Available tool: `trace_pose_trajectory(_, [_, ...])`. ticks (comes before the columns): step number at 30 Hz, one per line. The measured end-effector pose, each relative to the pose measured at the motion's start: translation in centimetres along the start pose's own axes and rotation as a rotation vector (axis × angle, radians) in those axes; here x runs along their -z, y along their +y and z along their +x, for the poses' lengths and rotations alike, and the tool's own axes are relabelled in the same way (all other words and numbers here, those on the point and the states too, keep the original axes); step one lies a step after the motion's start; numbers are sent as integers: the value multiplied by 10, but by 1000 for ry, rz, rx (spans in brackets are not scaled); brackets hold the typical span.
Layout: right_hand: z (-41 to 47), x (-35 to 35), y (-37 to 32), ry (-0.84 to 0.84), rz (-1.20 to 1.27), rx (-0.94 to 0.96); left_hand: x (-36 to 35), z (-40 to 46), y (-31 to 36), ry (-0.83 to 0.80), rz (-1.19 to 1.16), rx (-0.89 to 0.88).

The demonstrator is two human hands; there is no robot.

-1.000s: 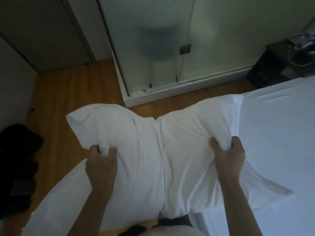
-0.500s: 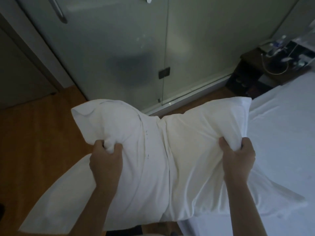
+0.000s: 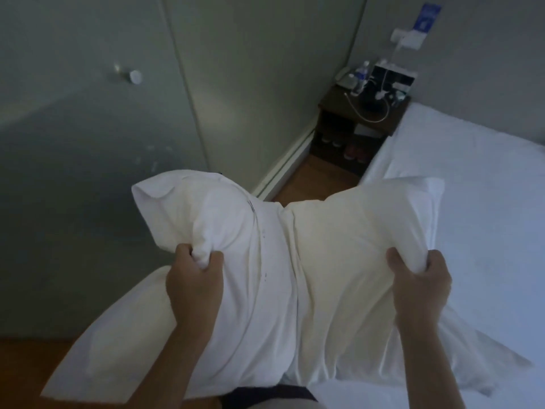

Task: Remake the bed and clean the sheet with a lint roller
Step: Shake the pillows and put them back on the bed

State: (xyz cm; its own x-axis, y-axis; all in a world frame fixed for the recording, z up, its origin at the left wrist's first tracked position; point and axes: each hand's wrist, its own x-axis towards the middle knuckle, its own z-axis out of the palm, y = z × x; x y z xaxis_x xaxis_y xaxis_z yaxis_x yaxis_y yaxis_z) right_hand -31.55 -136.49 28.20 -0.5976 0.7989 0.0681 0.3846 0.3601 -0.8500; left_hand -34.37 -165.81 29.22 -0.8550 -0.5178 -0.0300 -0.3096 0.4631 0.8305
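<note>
raised since before, pillow (image 3: 295, 290) hides the torso; left hand (image 3: 193, 286) and right hand (image 3: 420, 286) clutch it.

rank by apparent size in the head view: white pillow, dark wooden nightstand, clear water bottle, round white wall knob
1. white pillow, nearest the camera, which inflates it
2. dark wooden nightstand
3. clear water bottle
4. round white wall knob, close to the bottle

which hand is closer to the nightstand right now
The right hand. It grips the pillow on the bed side, below the nightstand; the left hand grips it farther off, toward the glass wall.
</note>
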Motion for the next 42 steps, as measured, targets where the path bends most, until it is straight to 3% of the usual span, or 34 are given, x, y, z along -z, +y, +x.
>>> trace_pose_trajectory(10, [115, -76, 1, 246, -84, -222, -157, 133, 78, -295, 83, -95])
trace_pose_trajectory(17, [251, -118, -18, 373, -73, -318, -299, 228, 185, -427, 100, -228])
trace_pose_trajectory(24, [356, -117, -32, 527, -86, -334, -417, 264, 282, -563, 52, -351])
trace_pose_trajectory(31, [481, -142, -13, 692, -118, -469, -579, 299, 352, -749, 68, -396])
trace_pose_trajectory(42, [739, -167, -45, 748, -256, -551, -824, 369, 510, -929, 104, -493])
